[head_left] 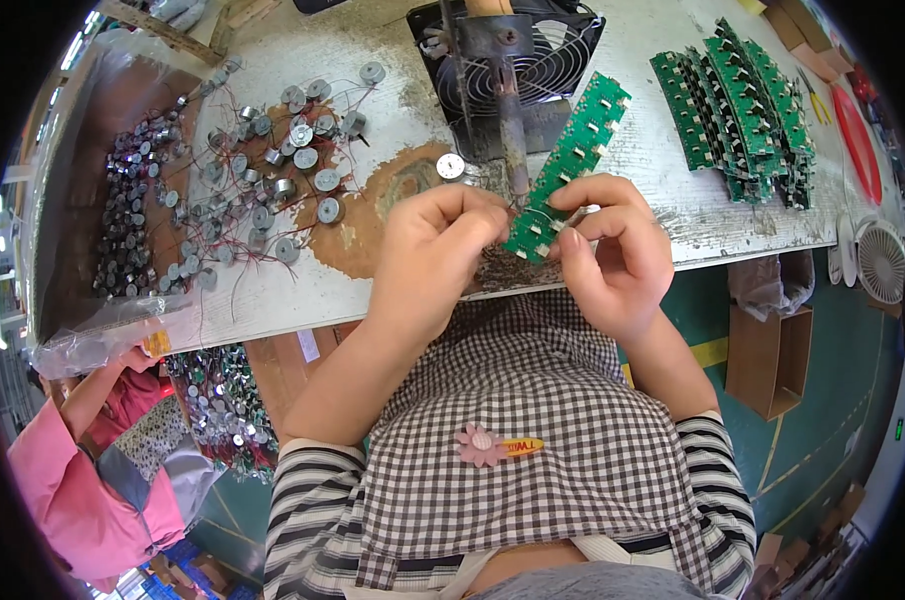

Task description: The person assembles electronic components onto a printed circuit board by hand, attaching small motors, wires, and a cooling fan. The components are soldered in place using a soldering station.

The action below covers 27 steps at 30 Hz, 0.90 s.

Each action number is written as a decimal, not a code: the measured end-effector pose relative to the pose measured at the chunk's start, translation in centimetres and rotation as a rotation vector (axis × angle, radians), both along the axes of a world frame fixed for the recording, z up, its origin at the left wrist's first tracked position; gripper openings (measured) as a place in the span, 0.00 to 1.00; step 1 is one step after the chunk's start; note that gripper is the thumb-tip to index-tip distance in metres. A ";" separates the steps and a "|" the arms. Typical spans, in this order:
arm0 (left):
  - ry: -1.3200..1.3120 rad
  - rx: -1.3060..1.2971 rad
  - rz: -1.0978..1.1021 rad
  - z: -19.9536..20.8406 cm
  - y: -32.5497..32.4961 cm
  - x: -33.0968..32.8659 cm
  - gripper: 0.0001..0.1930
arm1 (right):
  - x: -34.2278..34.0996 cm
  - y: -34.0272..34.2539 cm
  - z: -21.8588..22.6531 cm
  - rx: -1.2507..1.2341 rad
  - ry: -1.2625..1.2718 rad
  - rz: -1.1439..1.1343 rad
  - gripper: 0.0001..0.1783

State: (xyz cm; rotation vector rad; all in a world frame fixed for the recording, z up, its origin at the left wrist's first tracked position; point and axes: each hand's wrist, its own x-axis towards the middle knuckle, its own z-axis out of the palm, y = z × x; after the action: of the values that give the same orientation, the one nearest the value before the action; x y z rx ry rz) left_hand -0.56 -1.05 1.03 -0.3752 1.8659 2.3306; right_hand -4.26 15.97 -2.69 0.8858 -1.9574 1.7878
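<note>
A long green circuit board (578, 150) slants across the table's front edge, its lower end between my two hands. My right hand (618, 245) grips that lower end from the right, and a small white piece shows between its fingers. From the left, my left hand (438, 240) pinches close to the board's edge; what its fingertips hold is too small to make out. Just above its knuckles is a small round motor (451, 166). A soldering iron (511, 130) hangs upright in a holder, its tip down beside the board and near my left fingertips.
Behind the iron stands a black fan (553, 50). Loose wired motors (303, 158) spread over the left, beside a plastic-lined box (63, 200). Stacked green boards (743, 120), pliers (818, 100) and a red ring-shaped thing (858, 145) lie right. Another person's pink sleeve (53, 480) shows lower left.
</note>
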 end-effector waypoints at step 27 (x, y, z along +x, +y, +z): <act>0.068 -0.075 -0.074 0.1 -0.4 0.5 0.05 | 0.3 0.4 -0.5 0.024 0.088 0.078 0.10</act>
State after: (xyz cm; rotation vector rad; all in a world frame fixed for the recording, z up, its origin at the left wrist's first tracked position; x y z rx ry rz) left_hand -0.03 -1.41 1.13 -0.2341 1.9663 2.2582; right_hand -3.98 16.40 -3.19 1.0443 -1.9179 1.7391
